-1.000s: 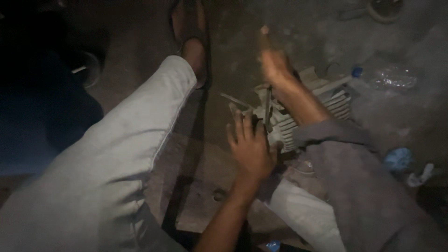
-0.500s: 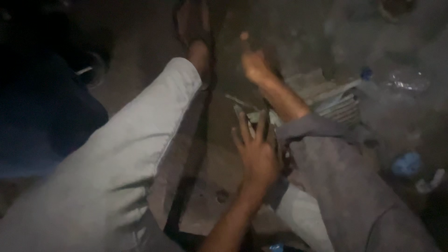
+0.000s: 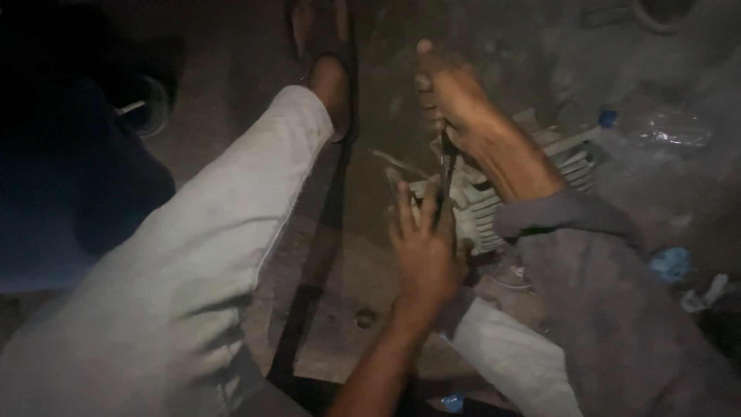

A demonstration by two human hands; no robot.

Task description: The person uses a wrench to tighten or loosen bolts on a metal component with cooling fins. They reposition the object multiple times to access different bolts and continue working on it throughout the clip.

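Note:
My left hand [image 3: 423, 251] reaches up from the bottom centre, fingers spread and laid flat on the near end of a grey finned metal motor housing [image 3: 494, 197] on the floor. A thin dark rod [image 3: 445, 166] stands upright just past my fingertips; whether a finger touches it is unclear. A bare foot [image 3: 463, 108] rests on top of the housing. A leg in light trousers [image 3: 193, 262] stretches to the left, ending in a sandalled foot [image 3: 332, 77]. My right hand is out of sight.
A dark grey cloth [image 3: 610, 293] covers the right leg. A clear plastic bottle with a blue cap [image 3: 664, 127] lies at right, and a blue scrap [image 3: 670, 262] below it. A flat board with a hole [image 3: 364, 316] lies under my arm. The far left is dark.
The view has shifted a little. My left hand stays spread on the housing's end, moved only slightly, and the bare foot remains on top.

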